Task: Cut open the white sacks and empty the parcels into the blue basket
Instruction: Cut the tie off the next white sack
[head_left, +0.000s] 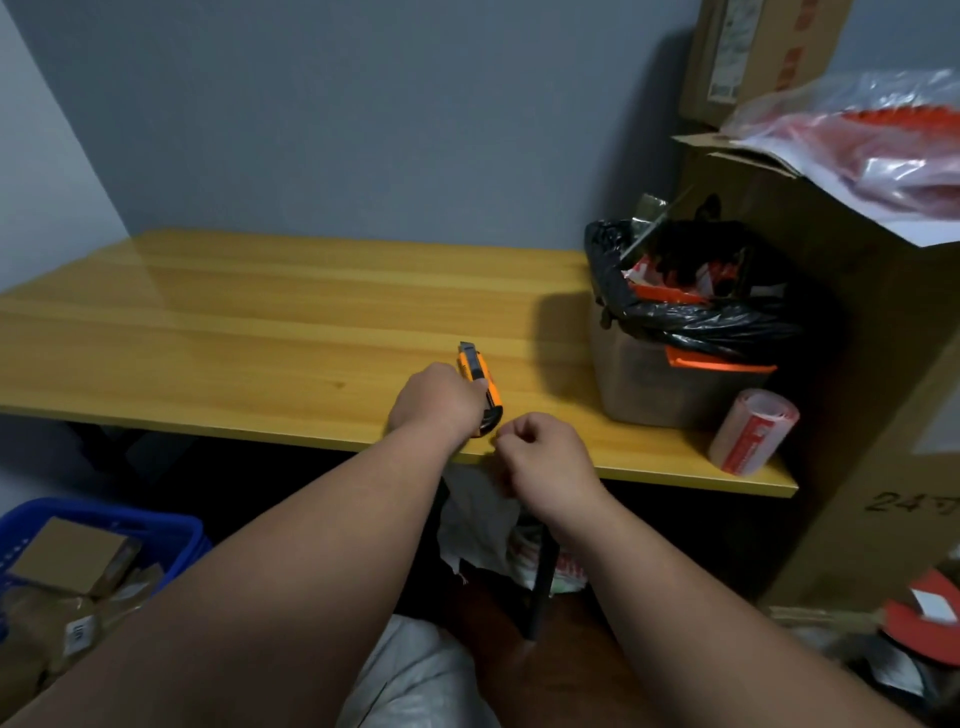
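Left hand (435, 400) gripping orange utility knife (480, 387) at yellow table's (208, 322) near edge, blade end past knuckles; right hand (540, 457) curled beside, contents unclear. Blue basket (171, 530) lower left.

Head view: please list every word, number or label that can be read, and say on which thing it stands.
"24", followed by an unclear mark: handwritten on the big brown cardboard box at right.
Red print on the white tape roll: too blurred to read.
Labels on the upper cardboard box and on the parcels in the blue plastic basket: too small to read.
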